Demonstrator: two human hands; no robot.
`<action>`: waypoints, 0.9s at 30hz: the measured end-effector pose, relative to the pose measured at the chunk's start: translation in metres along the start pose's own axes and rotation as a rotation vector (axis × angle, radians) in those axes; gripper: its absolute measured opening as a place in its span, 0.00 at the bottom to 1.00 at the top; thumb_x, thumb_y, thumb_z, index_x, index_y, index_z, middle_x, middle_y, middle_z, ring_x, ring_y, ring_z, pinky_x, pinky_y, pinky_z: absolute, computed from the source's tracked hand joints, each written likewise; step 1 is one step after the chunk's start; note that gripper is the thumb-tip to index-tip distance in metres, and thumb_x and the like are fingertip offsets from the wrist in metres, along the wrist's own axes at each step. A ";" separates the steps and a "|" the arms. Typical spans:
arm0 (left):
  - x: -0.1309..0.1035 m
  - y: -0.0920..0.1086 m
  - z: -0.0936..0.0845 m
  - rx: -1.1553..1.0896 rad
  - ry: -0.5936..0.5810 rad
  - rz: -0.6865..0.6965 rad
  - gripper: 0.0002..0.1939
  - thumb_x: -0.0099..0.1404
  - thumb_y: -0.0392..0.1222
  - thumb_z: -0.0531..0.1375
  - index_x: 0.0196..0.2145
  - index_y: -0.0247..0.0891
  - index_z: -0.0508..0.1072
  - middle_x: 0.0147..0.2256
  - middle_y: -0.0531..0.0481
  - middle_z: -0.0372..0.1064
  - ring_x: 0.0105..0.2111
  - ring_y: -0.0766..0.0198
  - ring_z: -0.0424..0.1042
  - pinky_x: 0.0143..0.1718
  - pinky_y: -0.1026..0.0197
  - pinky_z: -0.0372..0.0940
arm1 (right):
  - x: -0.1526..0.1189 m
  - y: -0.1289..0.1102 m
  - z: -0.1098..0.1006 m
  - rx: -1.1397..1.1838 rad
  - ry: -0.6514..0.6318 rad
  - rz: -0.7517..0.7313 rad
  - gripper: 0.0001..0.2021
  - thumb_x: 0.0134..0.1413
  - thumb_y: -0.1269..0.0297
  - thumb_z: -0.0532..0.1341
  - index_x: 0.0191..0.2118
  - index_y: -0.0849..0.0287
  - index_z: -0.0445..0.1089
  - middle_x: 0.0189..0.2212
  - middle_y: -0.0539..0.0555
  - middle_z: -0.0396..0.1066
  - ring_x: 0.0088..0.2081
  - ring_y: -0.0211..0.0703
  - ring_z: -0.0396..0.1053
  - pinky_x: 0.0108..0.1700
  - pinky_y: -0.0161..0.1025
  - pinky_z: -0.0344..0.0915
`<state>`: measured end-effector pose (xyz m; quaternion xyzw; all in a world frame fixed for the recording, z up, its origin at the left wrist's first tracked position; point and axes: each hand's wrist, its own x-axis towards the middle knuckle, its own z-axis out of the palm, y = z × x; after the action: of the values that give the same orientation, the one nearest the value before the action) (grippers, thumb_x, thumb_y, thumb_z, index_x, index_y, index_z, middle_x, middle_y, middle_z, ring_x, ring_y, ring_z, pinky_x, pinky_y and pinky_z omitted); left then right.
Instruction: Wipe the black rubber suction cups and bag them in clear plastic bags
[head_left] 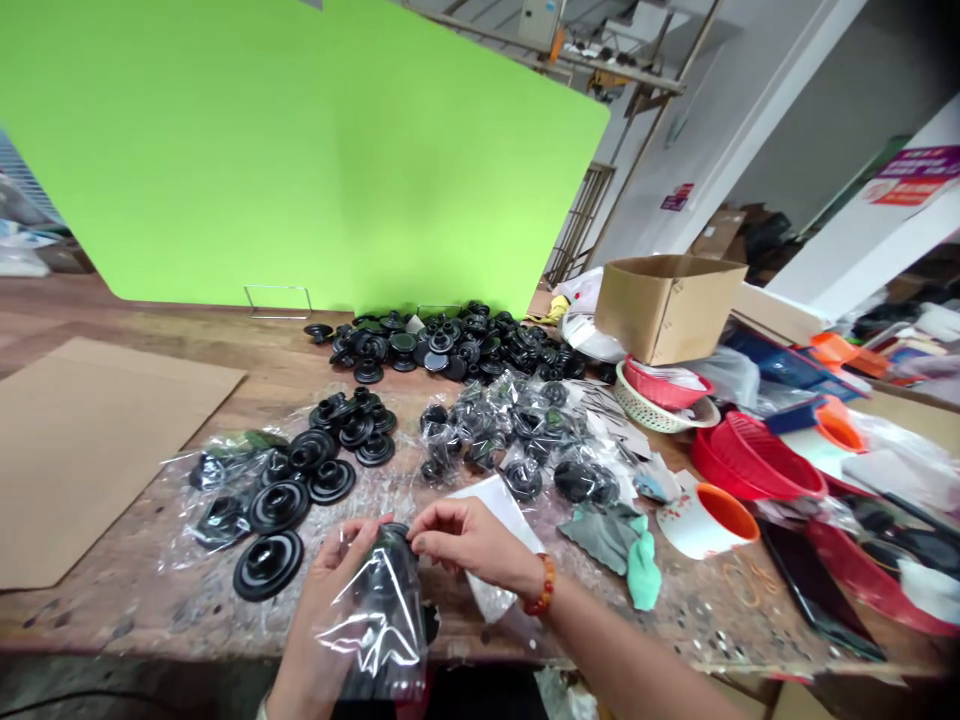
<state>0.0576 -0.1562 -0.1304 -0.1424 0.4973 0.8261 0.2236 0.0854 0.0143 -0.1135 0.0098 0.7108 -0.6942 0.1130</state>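
Note:
Near the table's front edge, my left hand (330,570) is closed round a clear plastic bag (379,625) with a black round part (394,540) at its upper end. My right hand (476,540), with a bead bracelet (543,585) on the wrist, pinches at the same end of the bag; its fingertips partly hide what they grip. A white paper sheet (502,510) lies under my right hand. To the left lie several loose black stepped discs (268,565) and bagged ones (223,522).
A big heap of black discs (450,345) lies below a green board (300,150). Bagged discs (525,480) sit mid-table. Cardboard (97,430) covers the left. On the right are a carton (667,305), red baskets (757,460), a tape roll (697,525) and a phone (817,585).

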 end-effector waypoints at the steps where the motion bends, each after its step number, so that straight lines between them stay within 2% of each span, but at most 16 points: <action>1: 0.000 0.000 0.000 -0.020 0.002 0.002 0.20 0.44 0.45 0.73 0.34 0.39 0.75 0.27 0.52 0.76 0.21 0.63 0.73 0.21 0.64 0.68 | -0.001 0.001 0.003 -0.037 0.013 -0.036 0.08 0.48 0.64 0.66 0.35 0.60 0.74 0.25 0.47 0.67 0.25 0.32 0.61 0.28 0.31 0.58; 3: 0.000 -0.002 0.000 -0.041 -0.017 -0.007 0.18 0.47 0.45 0.72 0.35 0.40 0.75 0.29 0.52 0.77 0.23 0.63 0.74 0.23 0.64 0.68 | -0.002 0.003 0.010 -0.126 0.061 -0.106 0.06 0.46 0.70 0.66 0.34 0.60 0.73 0.28 0.48 0.68 0.28 0.34 0.63 0.32 0.32 0.59; 6: 0.001 -0.006 0.001 -0.062 0.003 -0.009 0.16 0.46 0.45 0.72 0.32 0.39 0.76 0.27 0.53 0.76 0.23 0.64 0.74 0.25 0.65 0.68 | -0.002 0.007 0.019 -0.277 0.148 -0.191 0.03 0.48 0.74 0.62 0.29 0.59 0.71 0.28 0.48 0.66 0.30 0.36 0.62 0.33 0.33 0.59; 12: 0.007 -0.008 -0.007 -0.174 -0.027 -0.061 0.13 0.45 0.39 0.73 0.27 0.39 0.74 0.25 0.57 0.74 0.25 0.67 0.73 0.30 0.67 0.69 | -0.005 0.010 0.021 -0.483 0.187 -0.286 0.06 0.55 0.75 0.55 0.30 0.58 0.64 0.30 0.50 0.64 0.33 0.39 0.62 0.36 0.35 0.58; 17: 0.007 -0.006 -0.013 -0.152 -0.124 -0.141 0.12 0.45 0.38 0.73 0.26 0.35 0.75 0.22 0.56 0.72 0.22 0.71 0.70 0.25 0.70 0.65 | 0.000 0.013 0.013 -0.471 0.266 -0.291 0.05 0.58 0.73 0.52 0.33 0.58 0.61 0.30 0.50 0.63 0.33 0.40 0.61 0.35 0.36 0.58; 20: 0.001 -0.003 -0.013 -0.104 -0.221 -0.191 0.11 0.48 0.39 0.72 0.24 0.35 0.74 0.19 0.56 0.69 0.19 0.71 0.67 0.22 0.71 0.62 | 0.002 0.011 0.008 -0.394 0.185 -0.236 0.04 0.59 0.71 0.52 0.34 0.58 0.62 0.29 0.49 0.63 0.31 0.38 0.61 0.34 0.35 0.58; 23: 0.000 0.004 -0.016 0.064 -0.344 -0.095 0.10 0.52 0.39 0.71 0.23 0.33 0.74 0.19 0.54 0.70 0.21 0.72 0.67 0.24 0.72 0.62 | -0.003 -0.001 0.005 -0.318 0.020 -0.198 0.04 0.61 0.69 0.52 0.37 0.58 0.63 0.28 0.48 0.63 0.28 0.36 0.61 0.31 0.33 0.58; 25: 0.004 0.009 -0.019 0.118 -0.278 0.038 0.08 0.54 0.40 0.69 0.26 0.33 0.75 0.23 0.53 0.73 0.25 0.71 0.70 0.29 0.72 0.65 | -0.007 -0.014 0.000 -0.346 0.010 -0.235 0.04 0.61 0.69 0.52 0.35 0.58 0.63 0.28 0.48 0.63 0.28 0.35 0.61 0.32 0.33 0.58; 27: 0.011 0.013 -0.022 0.036 -0.102 0.121 0.08 0.55 0.40 0.69 0.30 0.34 0.76 0.29 0.50 0.76 0.32 0.67 0.73 0.36 0.68 0.69 | -0.009 -0.029 -0.012 -0.423 0.141 -0.304 0.04 0.60 0.69 0.54 0.34 0.58 0.64 0.28 0.48 0.63 0.28 0.35 0.60 0.32 0.33 0.57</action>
<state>0.0415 -0.1783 -0.1355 -0.0657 0.5076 0.8353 0.2008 0.0874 0.0259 -0.0836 -0.0724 0.8394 -0.5369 -0.0429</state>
